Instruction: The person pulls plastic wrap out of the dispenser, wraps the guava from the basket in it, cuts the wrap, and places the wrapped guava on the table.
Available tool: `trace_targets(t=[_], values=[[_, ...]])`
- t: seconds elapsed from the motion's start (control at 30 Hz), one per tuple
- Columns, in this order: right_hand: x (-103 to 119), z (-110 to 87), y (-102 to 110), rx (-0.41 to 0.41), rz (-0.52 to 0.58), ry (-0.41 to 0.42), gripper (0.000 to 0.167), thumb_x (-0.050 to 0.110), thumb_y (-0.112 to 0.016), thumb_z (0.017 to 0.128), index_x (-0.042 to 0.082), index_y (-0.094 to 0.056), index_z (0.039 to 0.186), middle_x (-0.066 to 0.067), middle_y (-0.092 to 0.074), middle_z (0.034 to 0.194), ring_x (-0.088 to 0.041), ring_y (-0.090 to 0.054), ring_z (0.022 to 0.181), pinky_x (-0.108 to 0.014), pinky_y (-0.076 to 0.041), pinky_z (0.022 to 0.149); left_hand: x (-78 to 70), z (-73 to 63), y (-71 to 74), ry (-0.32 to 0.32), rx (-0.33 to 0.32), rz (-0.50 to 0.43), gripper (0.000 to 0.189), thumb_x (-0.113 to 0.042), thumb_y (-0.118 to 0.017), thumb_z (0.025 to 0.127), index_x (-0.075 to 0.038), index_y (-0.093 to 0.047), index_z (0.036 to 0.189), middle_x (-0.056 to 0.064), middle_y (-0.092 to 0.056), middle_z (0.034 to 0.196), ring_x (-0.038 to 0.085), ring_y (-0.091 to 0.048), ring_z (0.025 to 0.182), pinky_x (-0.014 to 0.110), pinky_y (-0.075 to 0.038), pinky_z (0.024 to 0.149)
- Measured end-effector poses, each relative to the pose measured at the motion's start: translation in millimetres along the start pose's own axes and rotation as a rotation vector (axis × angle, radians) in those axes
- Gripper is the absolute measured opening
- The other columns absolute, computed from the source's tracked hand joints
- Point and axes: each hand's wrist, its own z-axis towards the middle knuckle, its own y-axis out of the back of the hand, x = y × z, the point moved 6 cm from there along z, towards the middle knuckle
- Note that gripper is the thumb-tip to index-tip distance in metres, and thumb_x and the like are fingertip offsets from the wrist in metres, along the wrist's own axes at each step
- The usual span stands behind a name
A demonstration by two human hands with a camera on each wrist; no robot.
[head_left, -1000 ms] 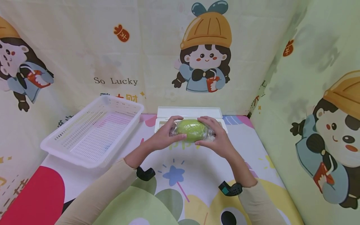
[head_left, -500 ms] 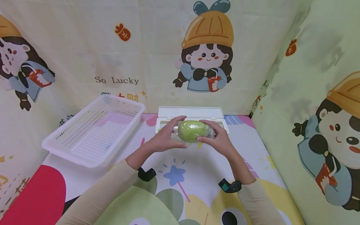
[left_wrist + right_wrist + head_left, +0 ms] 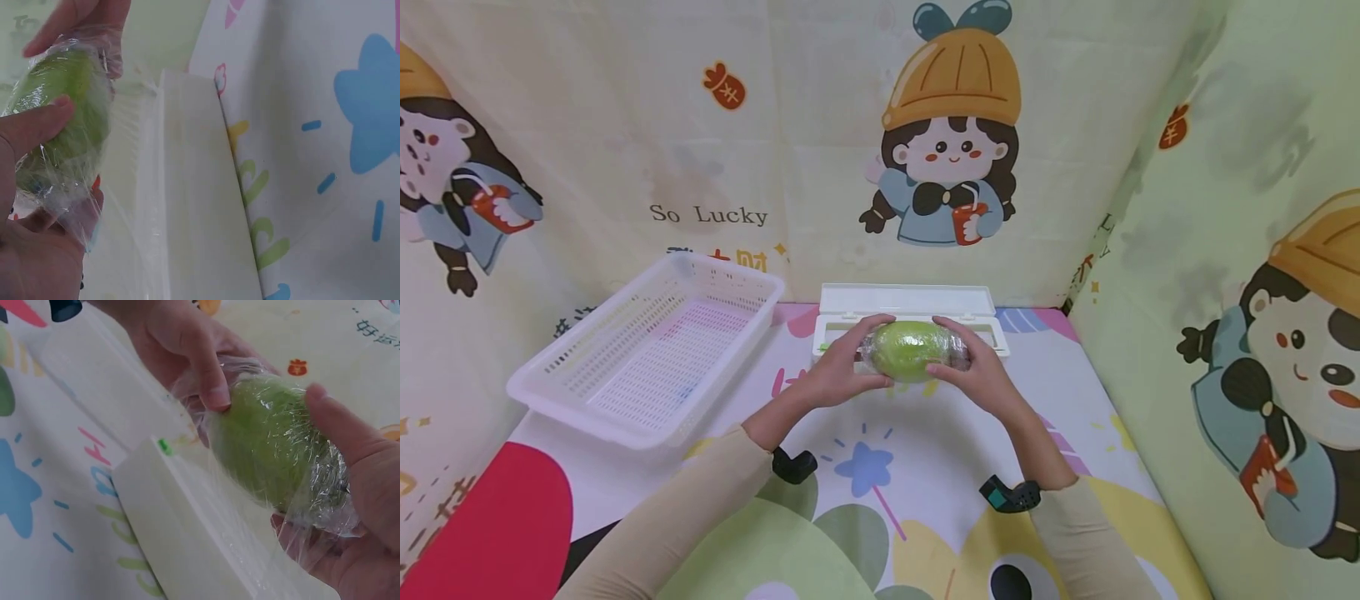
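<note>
A green oval fruit (image 3: 910,350) is wrapped in clear cling film (image 3: 322,487), held up between both hands just in front of a white cling film dispenser (image 3: 906,298). My left hand (image 3: 842,367) grips its left end, where the film bunches. Around the right end curl the fingers of my right hand (image 3: 981,371), its thumb touching the fruit's near side. In the right wrist view, loose film hangs below the fruit over the dispenser; whether it is still joined to the roll I cannot tell. The dispenser's lid stands raised at the back.
A white perforated basket (image 3: 647,350) stands at the left of the table. The tabletop (image 3: 925,450) has a printed cartoon cover. Patterned cloth walls (image 3: 805,150) close off the back and both sides. Each wrist wears a black camera (image 3: 793,465).
The fruit stays in nearly the same place between the hands. The right thumb has shifted up onto the fruit's near side, and the left thumb has slid down towards its lower left edge.
</note>
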Motion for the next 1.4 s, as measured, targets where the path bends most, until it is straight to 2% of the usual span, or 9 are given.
trace_targets(t=[0.1, 0.2, 0.33, 0.47, 0.57, 0.67, 0.97, 1.3, 1.4], values=[[3.6, -0.3, -1.1, -0.002, -0.051, 0.063, 0.091, 0.028, -0.084, 0.075, 0.037, -0.031, 0.149, -0.001, -0.034, 0.153, -0.029, -0.042, 0.131, -0.051, -0.048, 0.1, 2.7, 0.9, 0.9, 0.016, 0.007, -0.034, 0.086, -0.016, -0.082, 0.077, -0.029, -0.032, 0.146, 0.002, -0.045, 0.144, 0.026, -0.057, 0.118, 0.043, -0.054, 0.093], [6.6, -0.8, -1.9, -0.018, -0.081, 0.105, 0.099, 0.025, -0.086, 0.072, 0.039, -0.027, 0.15, 0.002, -0.03, 0.157, -0.028, -0.033, 0.14, -0.057, -0.042, 0.105, 5.5, 2.5, 1.5, 0.027, 0.018, -0.074, 0.086, -0.013, -0.081, 0.078, -0.027, -0.032, 0.147, 0.005, -0.046, 0.142, 0.027, -0.058, 0.117, 0.044, -0.054, 0.094], [6.8, -1.4, -1.8, -0.032, -0.092, 0.125, 0.09, 0.021, -0.084, 0.074, 0.031, -0.035, 0.148, -0.003, -0.037, 0.152, -0.03, -0.043, 0.131, -0.054, -0.049, 0.098, 9.6, 4.1, 2.6, 0.042, 0.039, -0.106, 0.085, -0.017, -0.08, 0.079, -0.027, -0.031, 0.148, 0.007, -0.047, 0.139, 0.027, -0.058, 0.116, 0.043, -0.053, 0.096], [3.7, -0.4, 0.3, -0.033, -0.082, 0.123, 0.079, 0.021, -0.083, 0.075, 0.026, -0.043, 0.143, -0.006, -0.044, 0.146, -0.03, -0.052, 0.118, -0.047, -0.056, 0.087, 14.3, 4.5, 4.6, 0.066, 0.057, -0.18, 0.083, -0.019, -0.079, 0.08, -0.027, -0.033, 0.148, 0.006, -0.046, 0.14, 0.027, -0.057, 0.12, 0.038, -0.053, 0.096], [0.8, 0.6, 3.2, -0.027, -0.062, 0.109, 0.077, 0.021, -0.083, 0.075, 0.027, -0.045, 0.142, -0.005, -0.045, 0.145, -0.029, -0.055, 0.115, -0.042, -0.058, 0.086, 15.7, 4.7, 6.0, 0.076, 0.071, -0.247, 0.079, -0.014, -0.078, 0.082, -0.026, -0.035, 0.148, 0.006, -0.045, 0.141, 0.028, -0.057, 0.122, 0.035, -0.054, 0.094], [-0.7, 1.0, 5.3, -0.015, -0.042, 0.096, 0.076, 0.022, -0.082, 0.076, 0.029, -0.045, 0.142, -0.004, -0.045, 0.146, -0.029, -0.056, 0.115, -0.039, -0.058, 0.087, 15.5, 4.6, 6.7, 0.082, 0.086, -0.274, 0.078, -0.011, -0.076, 0.083, -0.025, -0.036, 0.148, 0.007, -0.045, 0.142, 0.029, -0.057, 0.122, 0.034, -0.055, 0.094], [2.9, 1.8, 6.9, -0.02, -0.012, 0.112, 0.074, 0.021, -0.081, 0.077, 0.032, -0.046, 0.141, -0.002, -0.045, 0.146, -0.028, -0.055, 0.117, -0.041, -0.057, 0.088, 10.7, 3.5, 11.1, 0.076, 0.078, -0.261, 0.077, -0.012, -0.074, 0.084, -0.024, -0.035, 0.149, 0.007, -0.046, 0.142, 0.029, -0.057, 0.121, 0.037, -0.053, 0.096], [11.4, 1.0, 8.8, -0.039, -0.011, 0.115, 0.076, 0.01, -0.079, 0.078, 0.025, -0.045, 0.143, -0.005, -0.044, 0.147, -0.03, -0.054, 0.12, -0.041, -0.056, 0.089, 2.9, 3.8, 15.9, 0.048, 0.077, -0.252, 0.075, -0.014, -0.073, 0.086, -0.025, -0.035, 0.149, 0.007, -0.046, 0.143, 0.028, -0.058, 0.121, 0.035, -0.054, 0.095], [23.5, -2.4, 9.4, -0.038, -0.027, 0.11, 0.075, 0.007, -0.078, 0.079, 0.019, -0.044, 0.144, -0.01, -0.044, 0.147, -0.031, -0.054, 0.12, -0.04, -0.056, 0.089, 1.7, 3.8, 16.9, 0.04, 0.074, -0.249, 0.075, -0.015, -0.073, 0.086, -0.026, -0.035, 0.15, 0.006, -0.046, 0.144, 0.028, -0.059, 0.121, 0.033, -0.054, 0.094]])
